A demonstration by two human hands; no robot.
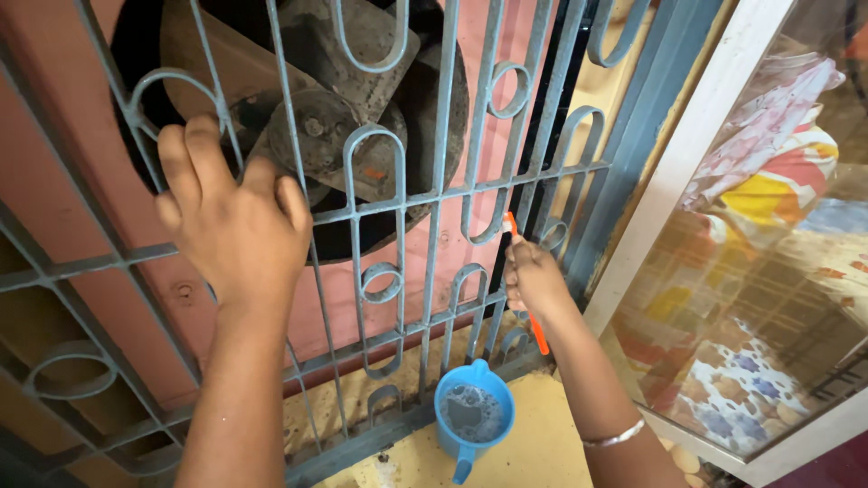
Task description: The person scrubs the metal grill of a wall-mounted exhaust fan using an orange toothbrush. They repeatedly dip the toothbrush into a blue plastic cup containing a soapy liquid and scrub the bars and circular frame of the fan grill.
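Observation:
My left hand [233, 221] grips the bars of a grey-blue metal window grille [425, 194], fingers curled over a curved bar at the upper left. My right hand [533, 276] is shut on an orange toothbrush [537, 333], whose head touches a grille bar near the right side. Behind the grille sits a dusty dark exhaust fan [330, 126] in a round opening of a pink wall. On the yellow sill below stands a blue mug [473, 418] holding foamy water.
A white-framed glass pane [750, 271] stands open at the right, reflecting colourful cloth. A blue-grey frame post [633, 145] borders the grille. A thin metal bangle [615, 439] circles my right wrist.

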